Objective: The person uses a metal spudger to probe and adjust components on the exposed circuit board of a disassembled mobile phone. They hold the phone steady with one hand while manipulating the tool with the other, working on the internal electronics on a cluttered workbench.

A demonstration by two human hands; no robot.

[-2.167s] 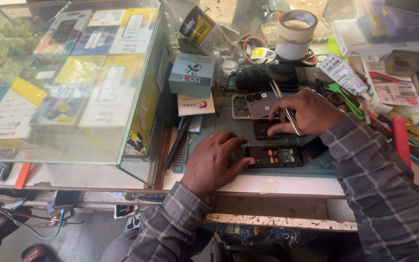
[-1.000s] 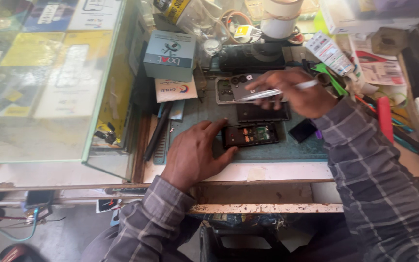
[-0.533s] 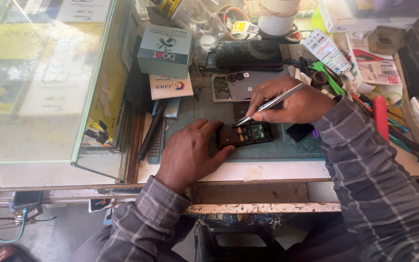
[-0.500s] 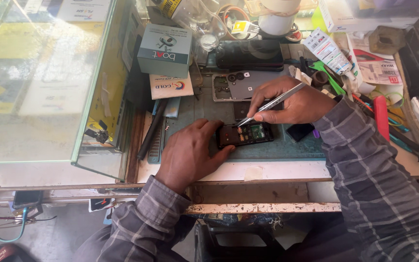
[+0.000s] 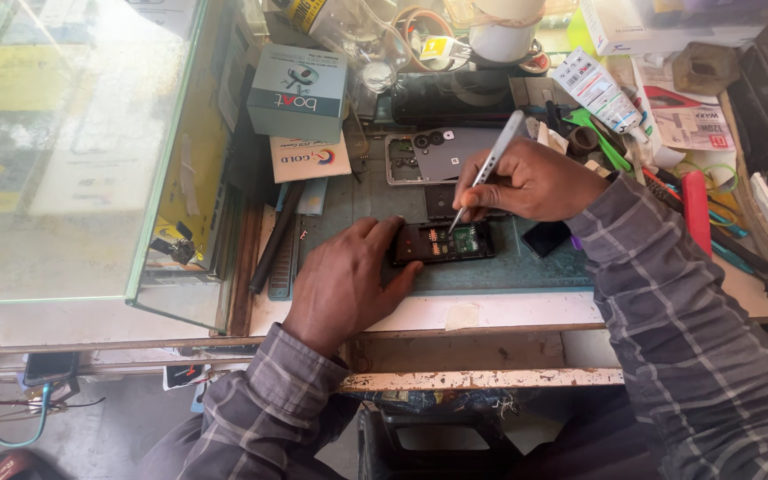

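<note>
I see my right hand [image 5: 526,182] has brought the silver tweezers [image 5: 484,166] down from the far phone back cover [image 5: 442,157]; their tip now touches the opened phone [image 5: 444,242], so probing begins. It lies mid-worktop [image 5: 491,307], green board exposed. Right fingers pinch the tweezers; my left hand [image 5: 344,284], fingers spread, steadies the phone's left end.

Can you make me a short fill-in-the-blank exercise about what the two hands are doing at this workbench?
1. The left hand presses down on the end of the opened ____ lying on the green mat.
2. The right hand holds silver ____ with the tips on the green circuit board.
3. A grey phone back cover lies just ____ the right hand, farther from the person.

Missing words: phone; tweezers; beyond
</note>
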